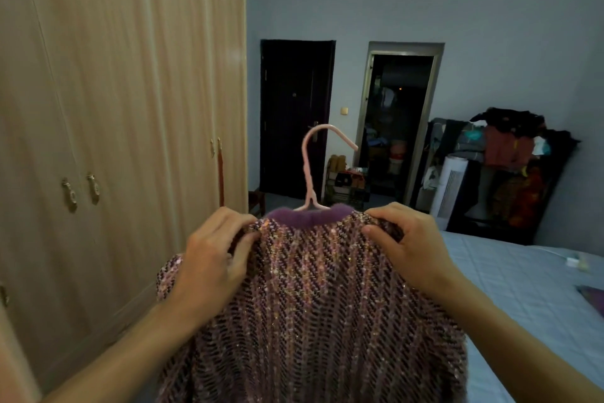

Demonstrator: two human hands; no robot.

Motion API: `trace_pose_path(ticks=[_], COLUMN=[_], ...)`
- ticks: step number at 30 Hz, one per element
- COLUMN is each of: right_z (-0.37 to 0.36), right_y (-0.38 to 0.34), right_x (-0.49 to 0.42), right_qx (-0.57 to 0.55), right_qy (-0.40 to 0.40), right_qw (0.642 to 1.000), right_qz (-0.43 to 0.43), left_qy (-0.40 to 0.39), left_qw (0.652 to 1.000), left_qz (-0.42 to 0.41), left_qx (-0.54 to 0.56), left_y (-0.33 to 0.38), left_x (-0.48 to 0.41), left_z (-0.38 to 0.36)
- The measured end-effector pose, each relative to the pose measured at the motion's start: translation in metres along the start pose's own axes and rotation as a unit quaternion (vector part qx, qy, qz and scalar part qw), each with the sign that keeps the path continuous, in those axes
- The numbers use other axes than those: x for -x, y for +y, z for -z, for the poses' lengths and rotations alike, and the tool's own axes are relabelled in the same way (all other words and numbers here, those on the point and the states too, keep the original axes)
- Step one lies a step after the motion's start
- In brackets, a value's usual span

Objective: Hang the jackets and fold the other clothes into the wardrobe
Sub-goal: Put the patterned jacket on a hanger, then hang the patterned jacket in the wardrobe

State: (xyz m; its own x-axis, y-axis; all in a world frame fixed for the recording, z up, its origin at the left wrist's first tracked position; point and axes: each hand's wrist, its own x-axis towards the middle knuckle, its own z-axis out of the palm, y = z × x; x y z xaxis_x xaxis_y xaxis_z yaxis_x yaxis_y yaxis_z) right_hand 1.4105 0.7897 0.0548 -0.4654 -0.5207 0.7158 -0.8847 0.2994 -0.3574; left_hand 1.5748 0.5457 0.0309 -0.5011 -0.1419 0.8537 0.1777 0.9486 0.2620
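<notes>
A purple sequined jacket (310, 304) with a plain purple collar hangs in front of me on a pink hanger (309, 170), whose hook sticks up above the collar. My left hand (215, 255) pinches the jacket's left shoulder. My right hand (405, 239) grips the right shoulder. The hanger's arms are hidden inside the jacket. The wooden wardrobe (124, 108) stands at the left with its doors closed.
A bed with a light blue cover (523, 288) lies at the right, with a small white object on it. A rack heaped with clothes (510, 154) stands at the far right wall. A dark door (294, 118) and an open doorway (395, 121) are ahead.
</notes>
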Motion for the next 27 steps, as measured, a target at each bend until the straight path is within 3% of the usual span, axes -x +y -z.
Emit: trace_pose_path(ticks=[9,17,27], right_z=[-0.012,-0.038,-0.089], right_y=[-0.024,-0.027,-0.04], right_x=[0.0,-0.009,-0.009], right_qx=[0.018,-0.041,-0.174], right_qy=[-0.075,-0.041,-0.044], right_qw=[0.997,0.998,0.98], right_qz=[0.01,0.035,0.082], left_qy=[0.003,-0.019,-0.121], left_qw=[0.999,0.995,0.972], left_qz=[0.041,0.061,0.148], left_qx=[0.0,-0.07,-0.137], left_y=[-0.005,0.009,0.054], left_x=[0.02,0.026,0.05], left_z=[0.019,0.039,0.087])
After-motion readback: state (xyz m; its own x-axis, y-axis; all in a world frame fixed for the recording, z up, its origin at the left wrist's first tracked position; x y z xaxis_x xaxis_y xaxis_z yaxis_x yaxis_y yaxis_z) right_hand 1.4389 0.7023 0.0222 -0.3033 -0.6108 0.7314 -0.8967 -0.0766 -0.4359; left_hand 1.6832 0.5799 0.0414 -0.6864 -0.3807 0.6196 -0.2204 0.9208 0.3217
